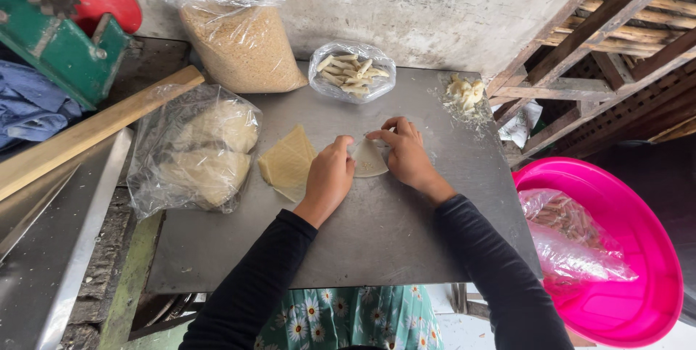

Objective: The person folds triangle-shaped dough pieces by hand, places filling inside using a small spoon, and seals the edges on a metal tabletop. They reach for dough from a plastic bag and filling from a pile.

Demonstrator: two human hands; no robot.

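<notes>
Two hands on grey desk (377, 241). Left hand (328, 178) curled, fingers on edge of one pale wrapper (368, 159); right hand (407, 153) pinches its other side. One stack of yellow wrappers (288, 163) just left. Four bags: crumbs (239, 42), rolled pieces (352, 72), dough lumps (197, 150), one more in pink tub (638, 263). Small filling pile (465, 94) at far right.

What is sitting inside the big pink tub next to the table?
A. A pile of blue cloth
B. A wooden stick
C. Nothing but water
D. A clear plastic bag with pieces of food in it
D: the pink tub at the right of the metal table holds a crumpled clear plastic bag with pale, stick-shaped pieces showing through it.
</notes>
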